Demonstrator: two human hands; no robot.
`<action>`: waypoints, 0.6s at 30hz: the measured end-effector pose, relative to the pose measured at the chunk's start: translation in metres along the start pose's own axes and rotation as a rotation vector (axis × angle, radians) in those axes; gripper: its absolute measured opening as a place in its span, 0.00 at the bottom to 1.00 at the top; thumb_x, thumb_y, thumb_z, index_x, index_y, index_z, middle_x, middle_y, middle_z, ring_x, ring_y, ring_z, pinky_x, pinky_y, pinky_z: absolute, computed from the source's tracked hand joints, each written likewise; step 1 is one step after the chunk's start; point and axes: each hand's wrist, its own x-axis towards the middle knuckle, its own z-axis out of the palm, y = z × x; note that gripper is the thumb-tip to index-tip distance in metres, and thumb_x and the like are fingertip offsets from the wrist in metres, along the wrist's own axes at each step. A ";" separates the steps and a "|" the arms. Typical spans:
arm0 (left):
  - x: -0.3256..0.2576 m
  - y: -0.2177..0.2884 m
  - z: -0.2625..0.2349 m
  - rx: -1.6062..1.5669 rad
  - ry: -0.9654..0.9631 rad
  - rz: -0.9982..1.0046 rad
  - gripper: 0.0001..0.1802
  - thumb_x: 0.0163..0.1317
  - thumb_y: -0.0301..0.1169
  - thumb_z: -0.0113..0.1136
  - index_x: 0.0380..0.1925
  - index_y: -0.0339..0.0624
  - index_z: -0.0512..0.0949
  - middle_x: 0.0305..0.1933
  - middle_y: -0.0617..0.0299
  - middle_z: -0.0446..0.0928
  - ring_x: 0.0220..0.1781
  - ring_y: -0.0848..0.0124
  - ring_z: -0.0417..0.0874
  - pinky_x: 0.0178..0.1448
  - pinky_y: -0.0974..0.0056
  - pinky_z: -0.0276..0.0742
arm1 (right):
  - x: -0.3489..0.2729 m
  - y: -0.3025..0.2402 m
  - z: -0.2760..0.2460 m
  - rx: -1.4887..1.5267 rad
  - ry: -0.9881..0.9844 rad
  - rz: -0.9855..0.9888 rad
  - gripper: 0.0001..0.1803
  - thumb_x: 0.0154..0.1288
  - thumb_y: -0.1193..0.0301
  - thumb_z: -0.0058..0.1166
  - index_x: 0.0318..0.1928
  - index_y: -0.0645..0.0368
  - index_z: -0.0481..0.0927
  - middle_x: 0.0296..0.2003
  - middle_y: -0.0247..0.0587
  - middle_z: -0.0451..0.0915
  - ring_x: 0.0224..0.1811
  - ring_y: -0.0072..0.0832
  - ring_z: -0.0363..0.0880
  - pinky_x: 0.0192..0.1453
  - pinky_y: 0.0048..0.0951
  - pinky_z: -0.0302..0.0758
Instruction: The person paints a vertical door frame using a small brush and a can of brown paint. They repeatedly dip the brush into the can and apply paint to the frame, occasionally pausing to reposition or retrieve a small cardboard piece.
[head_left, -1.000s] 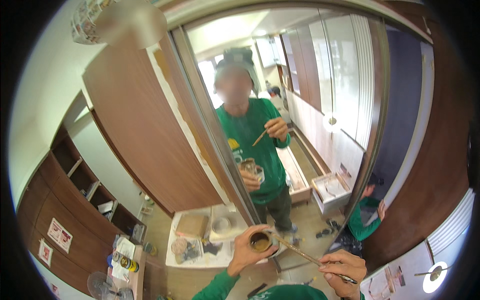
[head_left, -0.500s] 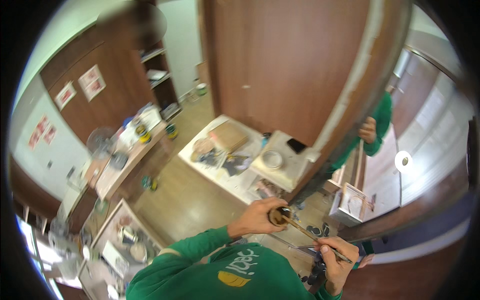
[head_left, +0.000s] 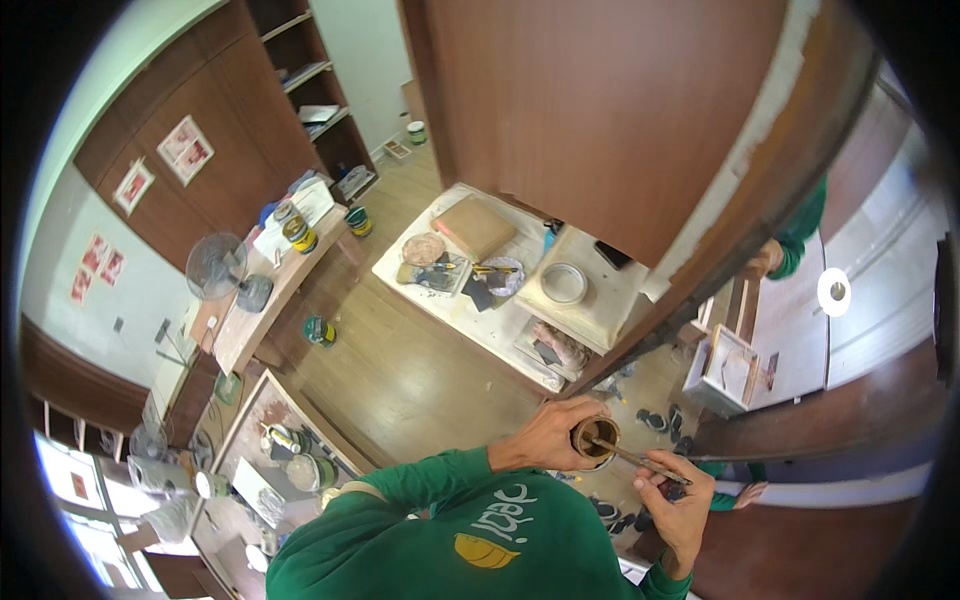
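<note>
Left grip is clamped around a small round cup, mouth facing up at me, brown inside. Right grip is pinched on the handle of a thin brush, to the right of the cup and a bit closer to my body. Brush's long axis slants from right grip up-left into the cup: working end points in, butt end back at my fingers. Left grip is nearer the tip. Can't tell if the tip touches bottom.
</note>
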 end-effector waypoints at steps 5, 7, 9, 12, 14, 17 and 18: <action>0.017 0.005 0.028 -0.034 -0.151 0.065 0.35 0.46 0.34 0.85 0.56 0.43 0.82 0.66 0.48 0.81 0.63 0.51 0.85 0.65 0.53 0.83 | -0.044 0.060 -0.024 0.025 0.208 0.108 0.24 0.55 0.80 0.74 0.56 0.62 0.90 0.37 0.37 0.92 0.33 0.15 0.82 0.34 0.19 0.73; 0.024 0.011 0.039 -0.063 -0.264 0.119 0.35 0.45 0.34 0.85 0.56 0.45 0.82 0.68 0.48 0.80 0.66 0.52 0.84 0.68 0.53 0.82 | -0.066 0.085 -0.030 -0.055 0.265 0.184 0.27 0.59 0.73 0.74 0.61 0.59 0.88 0.37 0.39 0.91 0.32 0.20 0.84 0.37 0.24 0.77; 0.031 0.023 0.044 -0.032 -0.393 0.050 0.35 0.42 0.32 0.85 0.55 0.43 0.84 0.70 0.47 0.79 0.69 0.51 0.82 0.70 0.52 0.80 | -0.079 0.098 -0.034 -0.172 0.285 0.206 0.30 0.63 0.70 0.72 0.66 0.56 0.85 0.38 0.41 0.91 0.32 0.28 0.87 0.40 0.31 0.82; 0.035 0.032 0.074 -0.043 -0.507 0.075 0.33 0.39 0.30 0.84 0.51 0.41 0.86 0.70 0.47 0.80 0.67 0.49 0.84 0.69 0.50 0.80 | -0.107 0.105 -0.035 -0.068 0.302 0.264 0.36 0.65 0.72 0.67 0.75 0.52 0.77 0.42 0.43 0.91 0.35 0.39 0.90 0.45 0.41 0.85; 0.039 0.029 0.098 -0.068 -0.597 0.132 0.32 0.37 0.29 0.83 0.49 0.40 0.87 0.69 0.47 0.80 0.66 0.49 0.84 0.68 0.50 0.81 | -0.134 0.113 -0.031 -0.040 0.398 0.301 0.39 0.64 0.72 0.66 0.77 0.50 0.74 0.42 0.44 0.91 0.35 0.40 0.90 0.45 0.41 0.86; 0.050 0.046 0.130 -0.122 -0.829 0.211 0.33 0.35 0.29 0.84 0.49 0.39 0.87 0.68 0.45 0.80 0.65 0.49 0.85 0.67 0.51 0.82 | -0.169 0.114 -0.029 -0.052 0.522 0.345 0.45 0.63 0.73 0.67 0.81 0.48 0.68 0.43 0.43 0.91 0.34 0.39 0.91 0.45 0.41 0.87; 0.054 0.052 0.143 -0.148 -0.920 0.271 0.34 0.35 0.28 0.85 0.50 0.39 0.87 0.68 0.44 0.80 0.65 0.48 0.85 0.68 0.51 0.81 | -0.182 0.111 -0.027 -0.063 0.574 0.394 0.45 0.62 0.74 0.67 0.81 0.48 0.68 0.44 0.42 0.91 0.34 0.36 0.91 0.44 0.39 0.87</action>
